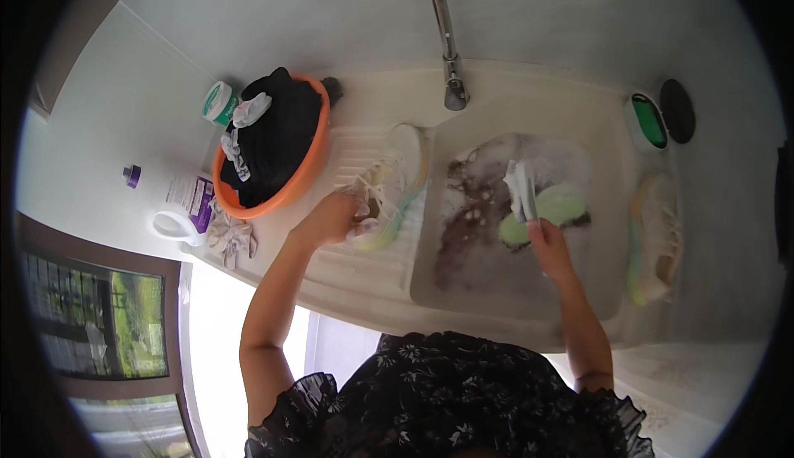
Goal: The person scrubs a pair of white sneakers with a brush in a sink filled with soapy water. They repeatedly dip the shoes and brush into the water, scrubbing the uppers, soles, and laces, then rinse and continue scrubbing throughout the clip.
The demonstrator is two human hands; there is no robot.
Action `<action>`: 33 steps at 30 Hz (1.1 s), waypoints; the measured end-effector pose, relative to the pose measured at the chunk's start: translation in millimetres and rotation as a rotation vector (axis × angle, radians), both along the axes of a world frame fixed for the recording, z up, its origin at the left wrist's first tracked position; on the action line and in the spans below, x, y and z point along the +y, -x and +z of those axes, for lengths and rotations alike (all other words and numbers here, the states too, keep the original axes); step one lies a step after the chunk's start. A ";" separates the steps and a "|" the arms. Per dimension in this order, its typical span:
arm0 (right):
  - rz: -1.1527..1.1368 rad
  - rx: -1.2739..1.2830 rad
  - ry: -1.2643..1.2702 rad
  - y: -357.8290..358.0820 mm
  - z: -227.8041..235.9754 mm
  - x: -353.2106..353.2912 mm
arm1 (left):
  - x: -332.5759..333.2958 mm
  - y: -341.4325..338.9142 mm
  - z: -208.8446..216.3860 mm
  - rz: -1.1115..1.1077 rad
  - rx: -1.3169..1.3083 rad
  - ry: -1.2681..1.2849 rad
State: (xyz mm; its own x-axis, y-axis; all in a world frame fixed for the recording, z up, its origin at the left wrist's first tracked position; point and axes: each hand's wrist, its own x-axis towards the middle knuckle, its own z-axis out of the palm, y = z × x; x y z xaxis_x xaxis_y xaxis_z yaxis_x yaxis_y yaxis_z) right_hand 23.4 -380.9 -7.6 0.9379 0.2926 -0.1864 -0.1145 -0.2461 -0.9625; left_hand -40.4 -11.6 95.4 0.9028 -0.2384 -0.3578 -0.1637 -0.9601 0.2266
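Note:
My left hand (332,218) is closed on the heel end of a pale sneaker (405,156) with white laces and yellow-green sole tints. The sneaker rests on the ribbed drainboard left of the sink. My right hand (550,247) grips a scrub brush (520,191) by its handle, with the white bristle side turned left. It is held above the sink basin (430,280), where brownish, foamy water stands. Just beneath the brush, light green, insole-shaped pieces (565,203) lie in the water, partly hidden by it.
A second pale sneaker (656,239) stands on the right ledge, below an open tin of green paste (648,121). On the left are an orange basin (310,160) of dark cloth, a white tub (220,103), a detergent bottle (186,201) and crumpled cloth (231,236). A chrome faucet (452,73) rises behind.

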 end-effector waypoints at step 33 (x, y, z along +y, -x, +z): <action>0.524 -0.371 0.302 23.4 -17.6 159.3 | -21.3 -16.9 -66.5 1.226 0.346 1.908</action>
State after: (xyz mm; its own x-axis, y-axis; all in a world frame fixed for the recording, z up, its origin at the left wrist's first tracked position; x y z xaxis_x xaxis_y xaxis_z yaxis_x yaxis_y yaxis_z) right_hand 0.0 -221.6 -25.2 0.7051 0.7086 -0.0266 0.4138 -0.4417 -0.7960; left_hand -23.5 -32.9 29.0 0.8093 0.0514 -0.5852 0.3629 0.7395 0.5669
